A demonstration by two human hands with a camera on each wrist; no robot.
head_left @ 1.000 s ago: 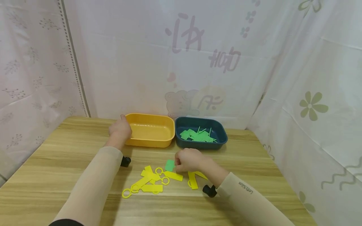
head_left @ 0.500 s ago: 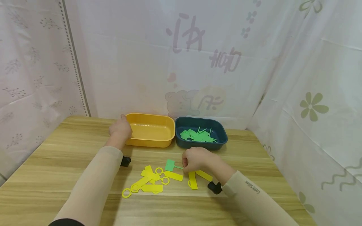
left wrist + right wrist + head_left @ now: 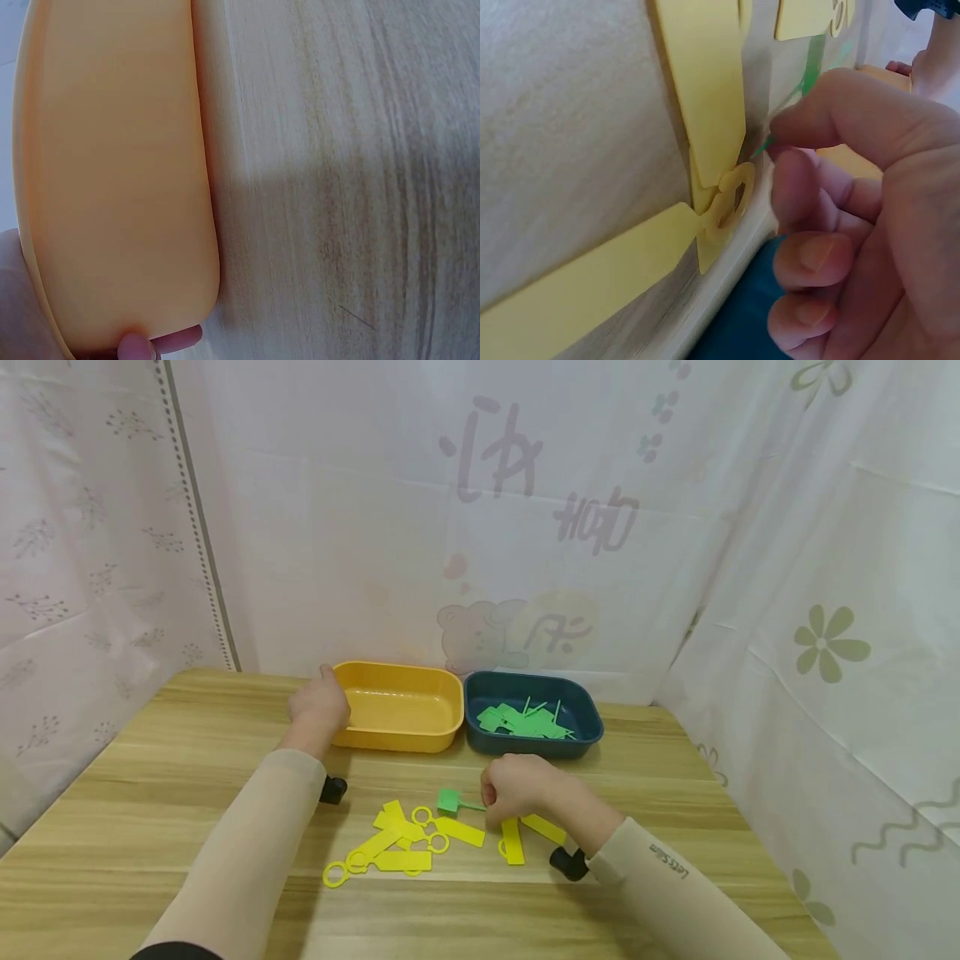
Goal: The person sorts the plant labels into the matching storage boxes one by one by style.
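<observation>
Left hand [image 3: 320, 703] grips left end of orange bin [image 3: 401, 714]. Right hand [image 3: 521, 789] pinches stem of green tag [image 3: 448, 802] between thumb and index finger, other fingers curled. Tag is in front of the bins, over the bench [image 3: 390, 922]; can't tell if its plate touches the surface. Yellow tags [image 3: 403, 860] lie near it, some overlapping. Teal bin [image 3: 528, 746], right beside orange one, holds a green tag pile [image 3: 528, 722].
</observation>
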